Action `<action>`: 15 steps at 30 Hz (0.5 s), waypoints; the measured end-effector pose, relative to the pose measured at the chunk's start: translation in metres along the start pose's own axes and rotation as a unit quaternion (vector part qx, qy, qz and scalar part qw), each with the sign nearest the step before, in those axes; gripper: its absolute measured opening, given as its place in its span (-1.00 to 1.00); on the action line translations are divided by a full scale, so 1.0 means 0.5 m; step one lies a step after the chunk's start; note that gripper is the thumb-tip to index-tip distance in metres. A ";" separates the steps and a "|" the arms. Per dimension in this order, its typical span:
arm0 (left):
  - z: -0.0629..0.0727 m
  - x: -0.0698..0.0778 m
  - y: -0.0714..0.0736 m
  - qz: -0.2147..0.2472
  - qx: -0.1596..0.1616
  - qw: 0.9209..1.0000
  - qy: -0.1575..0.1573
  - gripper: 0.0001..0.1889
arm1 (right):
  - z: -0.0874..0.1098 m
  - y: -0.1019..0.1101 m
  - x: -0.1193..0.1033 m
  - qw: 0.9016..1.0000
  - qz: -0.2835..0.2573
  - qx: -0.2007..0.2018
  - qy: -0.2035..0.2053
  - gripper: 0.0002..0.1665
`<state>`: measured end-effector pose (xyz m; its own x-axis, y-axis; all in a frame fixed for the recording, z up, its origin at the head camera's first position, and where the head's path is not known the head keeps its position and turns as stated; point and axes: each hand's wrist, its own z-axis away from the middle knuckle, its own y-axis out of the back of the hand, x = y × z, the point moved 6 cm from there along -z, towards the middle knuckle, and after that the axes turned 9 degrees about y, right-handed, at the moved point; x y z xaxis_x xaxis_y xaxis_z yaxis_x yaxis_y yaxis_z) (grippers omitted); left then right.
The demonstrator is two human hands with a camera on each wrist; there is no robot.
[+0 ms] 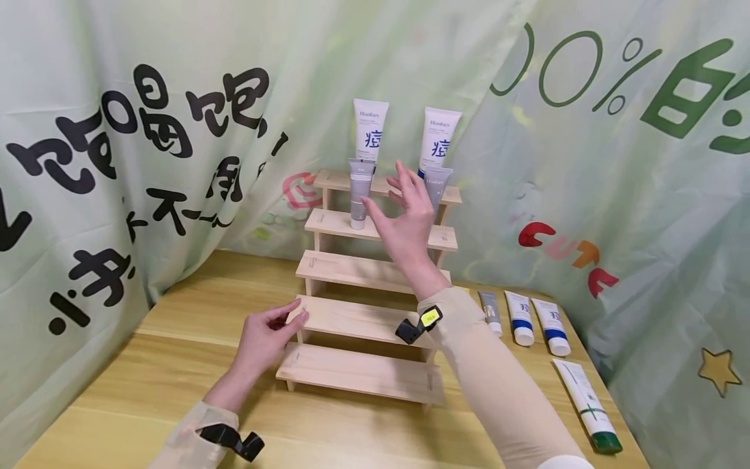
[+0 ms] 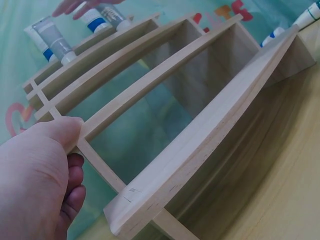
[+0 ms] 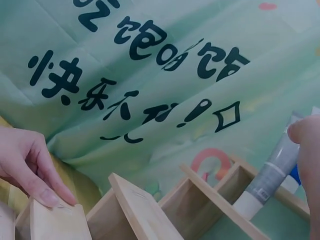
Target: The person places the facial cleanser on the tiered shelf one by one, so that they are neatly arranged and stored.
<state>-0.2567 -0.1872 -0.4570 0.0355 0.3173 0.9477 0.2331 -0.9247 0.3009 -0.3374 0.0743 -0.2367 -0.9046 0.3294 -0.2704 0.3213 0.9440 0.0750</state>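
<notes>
A stepped wooden display rack stands on the table. My left hand pinches the left end of one of its lower steps, thumb on top, as the left wrist view also shows. Near the second step from the top, my right hand has its thumb and fingers spread apart, holding nothing. Its thumb tip is beside a grey tube standing cap down; whether they touch I cannot tell. Another grey tube is partly hidden behind this hand. On the top step stand two white tubes, left and right.
Right of the rack lie a small grey tube, two white-and-blue tubes and a white tube with a green cap, near the table's right edge. A printed curtain hangs close behind and at both sides.
</notes>
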 end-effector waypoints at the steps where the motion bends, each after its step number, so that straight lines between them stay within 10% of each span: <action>1: 0.000 0.000 0.000 0.001 -0.001 1.000 0.001 -0.51 | 0.000 0.006 -0.003 1.000 0.000 0.000 0.002 -0.07; 15: 0.000 -0.001 -0.002 0.006 0.000 1.000 0.005 -0.51 | 0.029 0.141 -0.036 1.000 0.002 -0.002 0.013 -0.37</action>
<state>-0.2569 -0.1865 -0.4578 0.0294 0.3036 0.9524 0.2321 -0.9288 0.2889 -0.2944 0.1344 -0.2402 -0.9107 0.3329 -0.2446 0.3235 0.9429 0.0789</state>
